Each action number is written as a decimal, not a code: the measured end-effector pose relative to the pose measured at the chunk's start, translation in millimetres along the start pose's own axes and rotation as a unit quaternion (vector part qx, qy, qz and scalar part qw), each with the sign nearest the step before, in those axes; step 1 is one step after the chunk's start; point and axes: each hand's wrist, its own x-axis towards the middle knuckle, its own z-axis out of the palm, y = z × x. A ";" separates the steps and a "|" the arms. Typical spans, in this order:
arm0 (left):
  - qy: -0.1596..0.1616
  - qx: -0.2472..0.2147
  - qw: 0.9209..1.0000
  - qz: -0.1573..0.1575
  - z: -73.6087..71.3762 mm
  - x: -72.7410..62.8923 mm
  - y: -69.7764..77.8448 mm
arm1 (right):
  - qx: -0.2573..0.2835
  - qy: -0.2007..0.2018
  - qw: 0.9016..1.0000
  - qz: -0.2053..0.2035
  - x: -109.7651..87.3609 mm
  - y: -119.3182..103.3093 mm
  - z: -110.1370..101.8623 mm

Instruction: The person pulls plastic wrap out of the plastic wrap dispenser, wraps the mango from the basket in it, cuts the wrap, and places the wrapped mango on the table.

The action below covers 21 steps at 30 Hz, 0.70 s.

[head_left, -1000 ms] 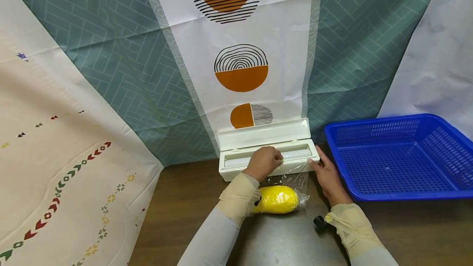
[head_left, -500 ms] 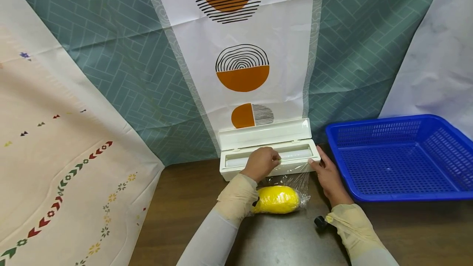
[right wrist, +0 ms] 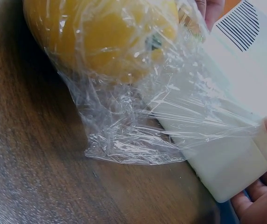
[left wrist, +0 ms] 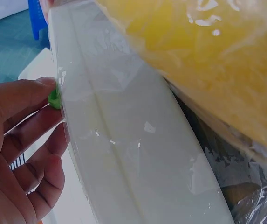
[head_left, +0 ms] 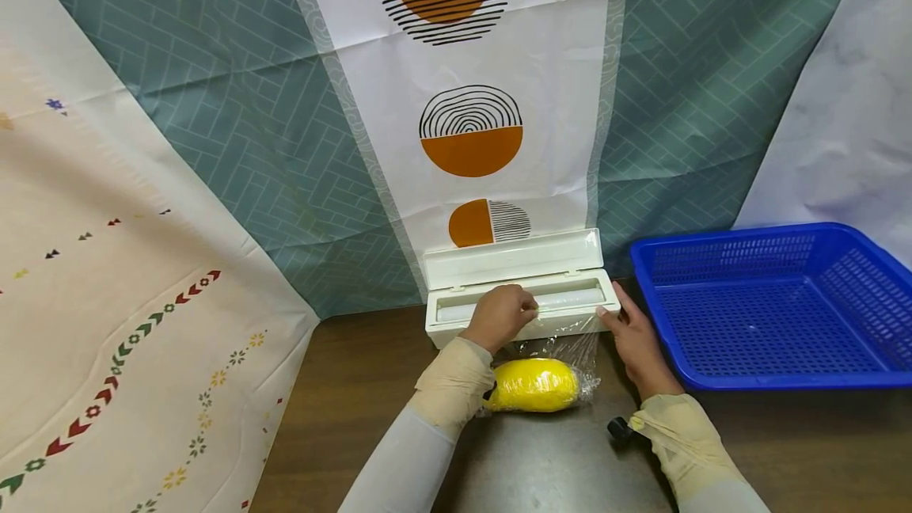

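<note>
At the back of the table stands a long white cling film dispenser with its lid raised and a film roll inside. My left hand is at the middle of its front edge, thumb and finger pinching a small green slider. The right end of the box is gripped by my right hand, its thumb on the film at the front corner. Clear film runs down from the box to an oblong yellow fruit wrapped in it, lying just in front. My left wrist hides the fruit's left end.
A blue plastic basket stands to the right, close beside my right hand. Behind the dispenser hangs a patterned cloth. A pale cloth borders the brown wooden table on the left.
My left hand has slid slightly left along the dispenser's front edge. My right hand keeps its grip on the right end, and the wrapped fruit stays in place.
</note>
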 end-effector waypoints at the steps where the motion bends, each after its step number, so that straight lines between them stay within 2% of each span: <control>1: 0.000 0.000 1.000 -0.001 -0.1 -0.2 -0.3 | 0.001 -0.001 1.000 0.000 -0.1 -0.2 0.1; 9: 0.007 0.008 1.000 0.004 -0.2 -0.8 -3.2 | 0.006 0.006 1.000 -0.014 0.7 -0.2 0.8; 21: 0.006 0.006 1.000 -0.002 -0.7 -2.5 -7.1 | 0.001 0.003 1.000 -0.004 -0.4 -0.7 0.3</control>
